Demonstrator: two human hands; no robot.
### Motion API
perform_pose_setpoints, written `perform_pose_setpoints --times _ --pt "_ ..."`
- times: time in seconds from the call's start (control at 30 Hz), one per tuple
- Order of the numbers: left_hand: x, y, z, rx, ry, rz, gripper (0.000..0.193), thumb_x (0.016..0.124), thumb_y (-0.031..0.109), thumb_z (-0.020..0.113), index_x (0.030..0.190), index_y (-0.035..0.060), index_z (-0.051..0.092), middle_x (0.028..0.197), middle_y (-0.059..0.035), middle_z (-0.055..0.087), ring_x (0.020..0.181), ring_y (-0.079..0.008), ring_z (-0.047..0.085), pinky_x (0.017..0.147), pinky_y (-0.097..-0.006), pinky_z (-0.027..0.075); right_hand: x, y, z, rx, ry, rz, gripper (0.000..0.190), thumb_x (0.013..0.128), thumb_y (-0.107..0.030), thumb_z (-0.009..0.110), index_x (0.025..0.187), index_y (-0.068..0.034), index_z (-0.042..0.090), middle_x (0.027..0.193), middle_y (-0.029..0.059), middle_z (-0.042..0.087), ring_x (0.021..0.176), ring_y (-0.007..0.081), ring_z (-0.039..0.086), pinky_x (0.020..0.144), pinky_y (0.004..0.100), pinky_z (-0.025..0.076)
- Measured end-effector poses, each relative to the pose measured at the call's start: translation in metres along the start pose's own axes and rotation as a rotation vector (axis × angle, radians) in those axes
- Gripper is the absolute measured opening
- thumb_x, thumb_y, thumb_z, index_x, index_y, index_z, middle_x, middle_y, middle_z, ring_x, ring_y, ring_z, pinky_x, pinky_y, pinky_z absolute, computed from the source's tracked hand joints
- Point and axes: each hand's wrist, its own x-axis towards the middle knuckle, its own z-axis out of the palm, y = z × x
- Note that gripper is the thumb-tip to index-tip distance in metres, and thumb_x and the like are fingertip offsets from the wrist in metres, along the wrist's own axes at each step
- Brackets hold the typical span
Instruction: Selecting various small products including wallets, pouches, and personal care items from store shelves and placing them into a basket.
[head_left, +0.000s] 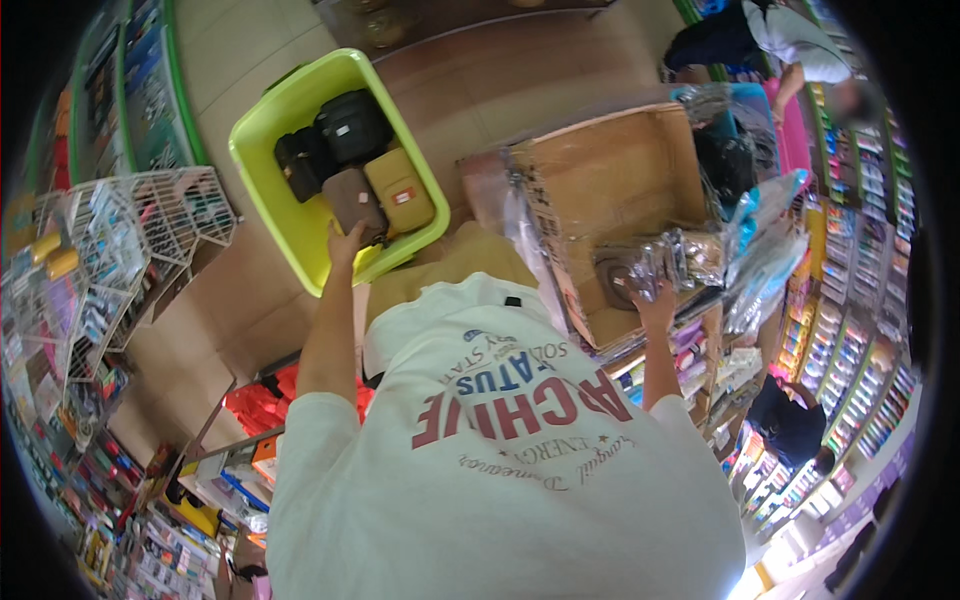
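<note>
A lime-green plastic tub (274, 214) holds several zipped pouches. At its near side my left hand (346, 241) has its fingers around the near end of a grey-brown pouch (352, 196). An olive-yellow pouch (401, 191) with an orange label lies right beside it. Two black cases, one boxy (355, 124) and one narrower (301, 161), sit behind. To the right, my right hand (655, 306) reaches into an open cardboard box (607, 165) and grips a clear plastic-wrapped packet (654, 259). A dark brown item (613, 277) lies left of those fingers.
White wire baskets (176, 202) of packaged goods stand left. Behind the box are a blue bin (754, 112) and a pink bin (791, 142), near a person (799, 45). Another person (787, 420) is by stocked shelves (836, 315) at right. Loose plastic bags (765, 255) overhang the box's right side.
</note>
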Motion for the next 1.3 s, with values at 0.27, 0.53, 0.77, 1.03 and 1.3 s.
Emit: perform_pose_setpoints --times 0.27,0.53,0.77,1.03,1.3 --pt "-0.025 0.007 -0.028 -0.229 -0.081 -0.078 0.084 0.078 0.040 0.080 0.143 -0.0006 0.046 0.119 -0.0249 0.062 0.103 -0.0295 0.063 0.090 -0.0361 0.049 0.004 -0.011 0.002 -0.236 -0.160 0.019 0.105 0.055 -0.050 0.090 0.141 -0.009 0.046 0.119 0.0221 0.059 0.112 0.0389 0.060 0.096 0.0472 0.049" --pt "-0.060 0.039 -0.048 -0.500 0.051 -0.021 0.049 0.088 0.023 0.072 0.129 0.0000 0.058 0.102 -0.0145 0.066 0.086 -0.0177 0.061 0.078 -0.0293 0.049 0.005 -0.015 0.008 -0.257 -0.146 -0.027 0.087 0.056 -0.048 0.091 0.122 -0.006 0.054 0.114 0.0212 0.062 0.110 0.0399 0.061 0.093 0.0479 0.049" --pt "-0.095 0.080 -0.057 -0.681 -0.067 0.193 0.033 0.093 0.017 0.068 0.121 0.0006 0.063 0.099 -0.0075 0.068 0.087 -0.0126 0.063 0.077 -0.0254 0.050 -0.005 -0.051 -0.002 0.075 -0.113 -0.017 0.080 0.056 -0.041 0.091 0.114 -0.005 0.051 0.108 0.0227 0.067 0.099 0.0423 0.065 0.086 0.0474 0.050" --pt "-0.199 0.229 -0.059 -0.631 -0.749 0.320 0.041 0.090 0.014 0.072 0.128 0.0044 0.059 0.113 -0.0051 0.066 0.102 -0.0140 0.063 0.089 -0.0270 0.050 -0.023 -0.145 -0.099 0.471 0.095 -0.133 0.080 0.066 -0.021 0.085 0.134 -0.002 0.045 0.110 0.0175 0.064 0.100 0.0299 0.064 0.090 0.0385 0.051" --pt "-0.270 0.277 -0.070 -0.868 -0.897 0.552 0.081 0.079 0.020 0.083 0.145 0.0034 0.038 0.125 -0.0091 0.061 0.114 -0.0213 0.060 0.100 -0.0338 0.047 -0.076 -0.256 -0.096 0.973 -0.274 -0.510 0.079 0.072 -0.015 0.083 0.137 0.001 0.043 0.126 0.0179 0.055 0.116 0.0249 0.054 0.100 0.0368 0.045"
